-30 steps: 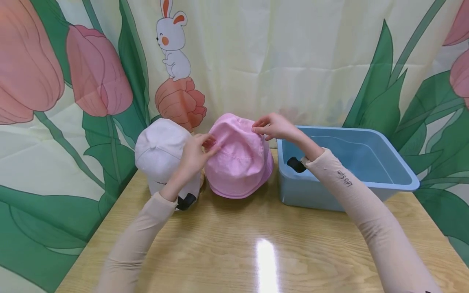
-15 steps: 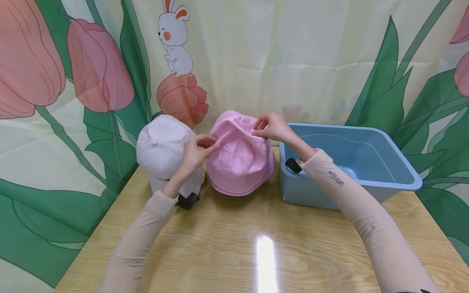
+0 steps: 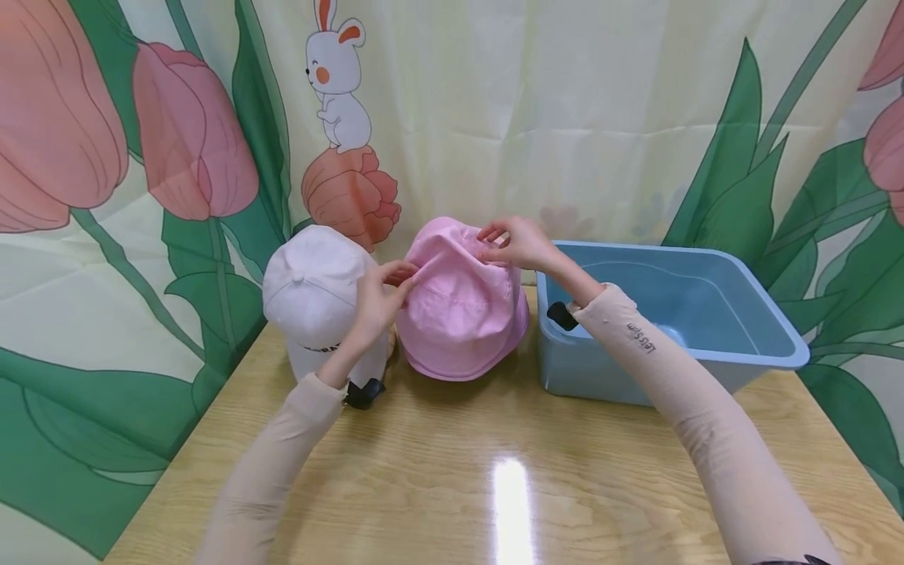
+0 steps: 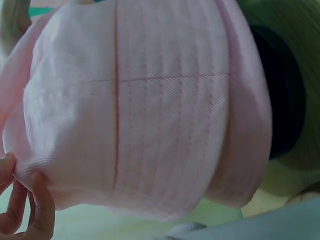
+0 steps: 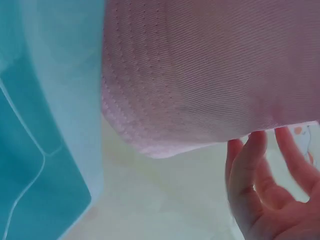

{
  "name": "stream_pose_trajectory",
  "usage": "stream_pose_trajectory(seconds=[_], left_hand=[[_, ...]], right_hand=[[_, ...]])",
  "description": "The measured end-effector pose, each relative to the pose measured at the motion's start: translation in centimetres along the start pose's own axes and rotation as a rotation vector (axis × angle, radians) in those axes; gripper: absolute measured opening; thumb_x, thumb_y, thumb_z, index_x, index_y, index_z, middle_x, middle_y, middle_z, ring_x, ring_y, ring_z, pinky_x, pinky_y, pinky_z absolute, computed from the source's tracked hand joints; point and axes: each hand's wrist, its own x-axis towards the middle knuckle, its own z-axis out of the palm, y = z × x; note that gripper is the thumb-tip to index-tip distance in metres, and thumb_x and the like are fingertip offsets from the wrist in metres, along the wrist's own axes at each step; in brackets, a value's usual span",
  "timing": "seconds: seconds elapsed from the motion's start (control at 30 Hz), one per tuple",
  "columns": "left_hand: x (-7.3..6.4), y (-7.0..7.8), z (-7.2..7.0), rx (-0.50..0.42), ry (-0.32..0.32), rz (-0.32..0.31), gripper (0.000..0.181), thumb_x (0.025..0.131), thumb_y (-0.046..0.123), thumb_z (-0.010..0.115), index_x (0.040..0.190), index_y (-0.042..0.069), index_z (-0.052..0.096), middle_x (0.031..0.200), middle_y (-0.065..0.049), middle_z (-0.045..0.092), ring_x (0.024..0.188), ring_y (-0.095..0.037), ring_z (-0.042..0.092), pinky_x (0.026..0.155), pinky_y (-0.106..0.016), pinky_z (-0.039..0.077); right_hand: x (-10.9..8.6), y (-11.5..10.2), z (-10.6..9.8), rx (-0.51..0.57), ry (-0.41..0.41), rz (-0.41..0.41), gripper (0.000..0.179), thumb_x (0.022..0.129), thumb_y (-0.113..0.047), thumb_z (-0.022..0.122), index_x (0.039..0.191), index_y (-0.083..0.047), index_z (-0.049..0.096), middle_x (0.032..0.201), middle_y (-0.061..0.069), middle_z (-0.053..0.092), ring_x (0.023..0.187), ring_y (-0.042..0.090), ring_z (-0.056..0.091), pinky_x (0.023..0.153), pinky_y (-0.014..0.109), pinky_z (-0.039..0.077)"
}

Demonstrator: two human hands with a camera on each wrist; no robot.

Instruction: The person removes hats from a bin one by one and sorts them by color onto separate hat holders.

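A pink bucket hat [image 3: 455, 314] sits upright at the back middle of the table, its crown creased between the two hands. My left hand [image 3: 379, 302] pinches the cloth at the crown's left side; in the left wrist view its thumb and fingertips [image 4: 42, 192] gather a fold. On the right side of the crown, my right hand [image 3: 519, 245] holds the cloth with bent fingers. The right wrist view shows those fingertips [image 5: 256, 140] at the hat's upper edge. Under the brim, the left wrist view shows a dark rounded shape [image 4: 282, 92].
A white baseball cap [image 3: 311, 275] stands left of the bucket hat, partly behind my left forearm. To the right is a light blue plastic bin [image 3: 600, 369], with my right forearm passing over its near left corner. A printed curtain [image 3: 593, 118] hangs behind the wooden table [image 3: 424, 471].
Both hands stay at the pink bucket hat's crown. The right fingers have shifted slightly left onto the cloth, and the crease in the crown has grown sharper.
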Motion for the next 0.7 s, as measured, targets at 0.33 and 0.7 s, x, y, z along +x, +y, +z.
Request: stream_pose_trajectory(seconds=[0.33,0.7], left_hand=[[-0.33,0.01,0.16,-0.01,0.012,-0.001,0.015,0.082,0.01,0.062,0.093,0.0,0.065,0.086,-0.019,0.066,0.073,-0.025,0.058,0.051,-0.03,0.052],[-0.25,-0.18,0.28,-0.037,0.004,-0.007,0.015,0.083,0.01,0.061,0.093,0.0,0.065,0.087,-0.019,0.065,0.073,-0.023,0.057,0.051,-0.028,0.052]], right_hand=[[0.17,0.09,0.62,0.02,0.097,-0.001,0.02,0.074,-0.02,0.071,0.087,-0.005,0.071,0.09,0.011,0.067,0.076,0.024,0.06,0.055,0.02,0.042],[0.34,-0.34,0.54,-0.016,0.062,-0.009,0.021,0.078,-0.022,0.067,0.095,-0.009,0.067,0.094,0.012,0.067,0.082,0.025,0.062,0.067,0.028,0.047]])
